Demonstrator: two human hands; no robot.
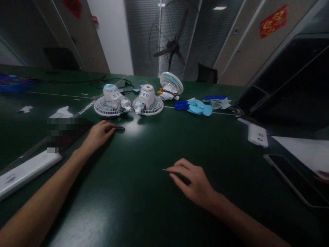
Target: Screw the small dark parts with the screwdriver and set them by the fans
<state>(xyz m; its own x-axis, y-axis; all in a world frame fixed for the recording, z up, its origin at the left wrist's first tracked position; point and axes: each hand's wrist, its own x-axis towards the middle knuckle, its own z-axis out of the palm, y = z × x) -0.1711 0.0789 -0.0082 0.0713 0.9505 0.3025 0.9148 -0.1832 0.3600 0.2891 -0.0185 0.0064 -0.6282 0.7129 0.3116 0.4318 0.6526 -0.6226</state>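
Note:
My right hand (195, 181) hovers over or rests on the green table, fingers closed round a small screwdriver (183, 178) with a dark handle; its thin metal shaft points left. Farther away, my left hand (100, 133) reaches to a small black object (120, 129) on the table, its thumb and fingers closed on the near end. What kind of object that is, I cannot make out. Just beyond this hand, a white fan head (113, 99) lies grille-down with its motor housing up. A second white fan head (147, 99) lies the same way beside it.
A third small fan (171, 85) leans behind. Light-blue fan blades (199, 107) and blue gloves (218, 98) lie to its right. At the right are a white device (257, 135), a phone (295, 178) and a dark screen (288, 79). A long white case (28, 171) sits left.

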